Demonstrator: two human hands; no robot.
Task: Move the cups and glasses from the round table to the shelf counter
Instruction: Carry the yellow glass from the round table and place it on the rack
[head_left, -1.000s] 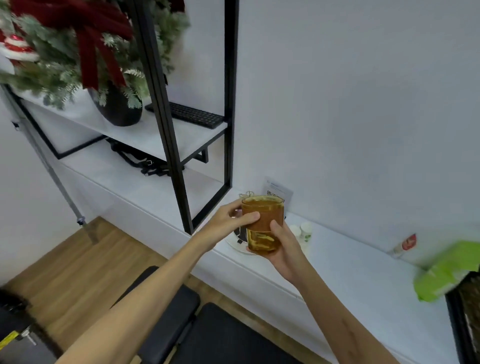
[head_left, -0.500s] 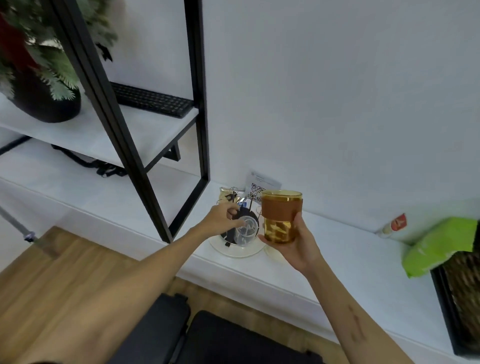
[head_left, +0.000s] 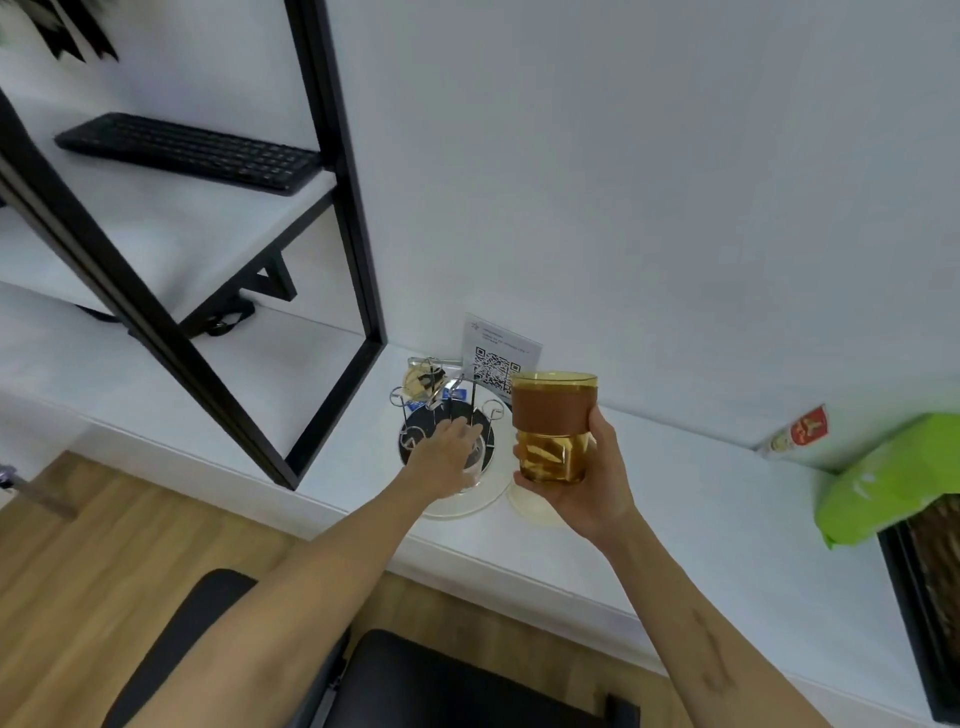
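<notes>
- Amber glass with a brown band round its upper half, upright, held above the white shelf counter; nothing is printed on the band.
- The right hand grips this glass from below and from the side, thumb up along its right wall, fingers curled round the base.
- The left hand reaches onto the wire cup rack, fingers curled over a small clear glass at the rack's front; the glass is mostly hidden and its base cannot be seen.
- The rack stands on a round white tray on the counter, just beside the black shelf frame; another small cup sits at the rack's back.
- A white card with a QR code leans on the wall behind the rack; the lines of print above the code are too small to read.
- A red-and-white packet lies against the wall further right, its logo unreadable, near a green bag.
- A black keyboard lies on the upper shelf; its key legends are too small to read.
</notes>
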